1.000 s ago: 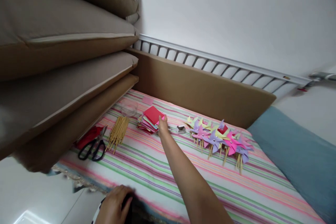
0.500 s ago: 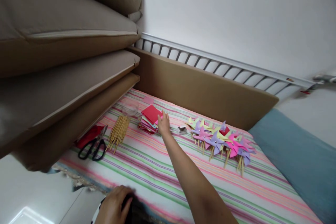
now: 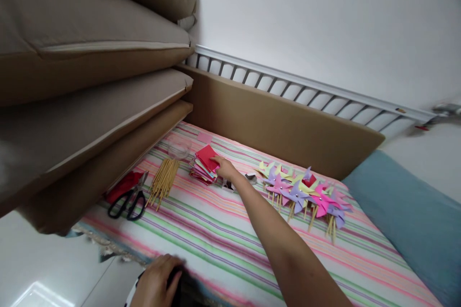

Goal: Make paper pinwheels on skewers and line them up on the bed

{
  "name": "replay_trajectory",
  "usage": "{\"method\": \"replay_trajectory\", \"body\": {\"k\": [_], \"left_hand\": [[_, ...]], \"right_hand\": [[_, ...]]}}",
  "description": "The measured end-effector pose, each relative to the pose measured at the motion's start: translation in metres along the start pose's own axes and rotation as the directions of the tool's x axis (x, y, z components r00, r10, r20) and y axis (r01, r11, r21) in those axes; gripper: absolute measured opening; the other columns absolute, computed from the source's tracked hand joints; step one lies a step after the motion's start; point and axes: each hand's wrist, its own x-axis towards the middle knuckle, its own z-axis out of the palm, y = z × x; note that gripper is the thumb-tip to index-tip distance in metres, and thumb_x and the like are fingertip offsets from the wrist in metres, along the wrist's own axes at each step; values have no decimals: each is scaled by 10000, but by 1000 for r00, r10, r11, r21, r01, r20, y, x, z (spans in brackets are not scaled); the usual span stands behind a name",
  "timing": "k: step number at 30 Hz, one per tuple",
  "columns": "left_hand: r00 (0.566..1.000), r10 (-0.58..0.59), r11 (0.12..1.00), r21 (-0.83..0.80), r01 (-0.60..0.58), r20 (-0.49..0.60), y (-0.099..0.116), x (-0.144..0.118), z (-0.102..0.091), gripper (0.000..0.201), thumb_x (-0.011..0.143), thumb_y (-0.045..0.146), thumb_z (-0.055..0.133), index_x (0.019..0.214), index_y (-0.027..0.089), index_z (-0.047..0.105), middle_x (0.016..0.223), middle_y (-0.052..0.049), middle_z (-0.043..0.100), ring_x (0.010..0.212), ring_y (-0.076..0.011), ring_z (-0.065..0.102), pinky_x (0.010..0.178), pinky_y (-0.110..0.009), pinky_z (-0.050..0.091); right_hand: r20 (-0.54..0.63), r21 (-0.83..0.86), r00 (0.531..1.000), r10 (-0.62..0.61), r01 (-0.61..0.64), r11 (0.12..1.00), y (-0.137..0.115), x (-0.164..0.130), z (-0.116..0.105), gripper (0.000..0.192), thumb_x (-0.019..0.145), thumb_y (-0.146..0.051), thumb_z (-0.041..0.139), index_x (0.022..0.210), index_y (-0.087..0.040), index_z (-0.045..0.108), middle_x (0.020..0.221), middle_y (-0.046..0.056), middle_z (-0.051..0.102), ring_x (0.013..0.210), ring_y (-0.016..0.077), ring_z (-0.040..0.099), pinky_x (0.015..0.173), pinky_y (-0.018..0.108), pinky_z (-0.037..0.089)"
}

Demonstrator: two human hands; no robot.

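A stack of coloured paper squares [image 3: 203,172] lies on the striped cloth, with a red sheet of paper [image 3: 206,156] on top. My right hand [image 3: 225,169] reaches to the right side of the stack, its fingers closed on the edge of that red sheet. At the bottom, by the cloth's near edge, my left hand [image 3: 156,280] is curled, and something dark shows between thumb and fingers. Thin wooden sticks [image 3: 163,182] lie in a bundle left of the stack. Finished paper pinwheels [image 3: 297,194] in pink, purple and yellow lie in a group to the right.
Black-handled scissors [image 3: 128,201] lie at the left on a red item [image 3: 124,186]. A clear round container [image 3: 179,147] and a pink sheet [image 3: 204,137] are behind the stack. Tall brown cushions [image 3: 97,64] overhang the left; a brown panel [image 3: 277,117] stands at the back.
My right hand has shifted slightly left and down onto the red top sheet, which has tilted a little. A small white-and-dark item has come into view below the wrist. My left hand stays put.
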Motion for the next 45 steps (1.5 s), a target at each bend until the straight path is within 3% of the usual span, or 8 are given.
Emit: {"method": "replay_trajectory", "body": {"k": [9,17,24,35,41,45], "left_hand": [[1000,5,1000,27,-6,17,-1,1,0,185,812,274,550,956,278,667,940,-24,722,856,-191,676,790,-293,546],[1000,4,1000,25,-4,-4,-1,-1,0,175,807,281,561,950,288,661,935,-6,723,857,-189,677,783,-291,550],[1000,-9,1000,18,8,25,-3,-2,1,184,819,300,546,969,299,653,955,5,719,879,-179,672,800,-284,542],[1000,-8,1000,-2,8,20,3,2,-4,179,815,282,549,953,286,663,932,-4,723,861,-181,676,785,-269,541],[999,-35,999,-21,35,29,0,1,-2,181,813,291,549,953,291,663,938,-7,722,867,-183,673,787,-271,539],[997,-57,998,-30,58,45,-3,-1,0,192,816,301,543,965,292,664,963,-14,718,889,-193,668,810,-289,532]], "right_hand": [[88,23,995,-57,55,998,7,3,-3,604,661,-176,639,1253,-230,538,1306,43,546,1187,224,505,1020,321,360],[164,50,985,-55,47,998,6,4,-12,645,640,-83,546,1268,-227,526,1293,40,560,1140,217,548,958,290,422],[131,33,989,-75,71,997,6,3,-3,641,668,-26,493,1263,-261,529,1347,2,507,1223,196,477,1042,301,341],[111,-16,987,-121,123,992,3,1,-2,629,656,-20,525,1245,-240,543,1312,1,541,1180,202,512,1020,274,370],[41,-52,992,-119,121,991,1,1,4,418,740,-90,490,1131,-188,598,1144,78,651,1001,233,610,885,318,445],[-18,-28,993,-115,115,993,3,1,6,279,782,-128,478,996,-191,645,968,60,710,846,209,644,777,294,473]]}}
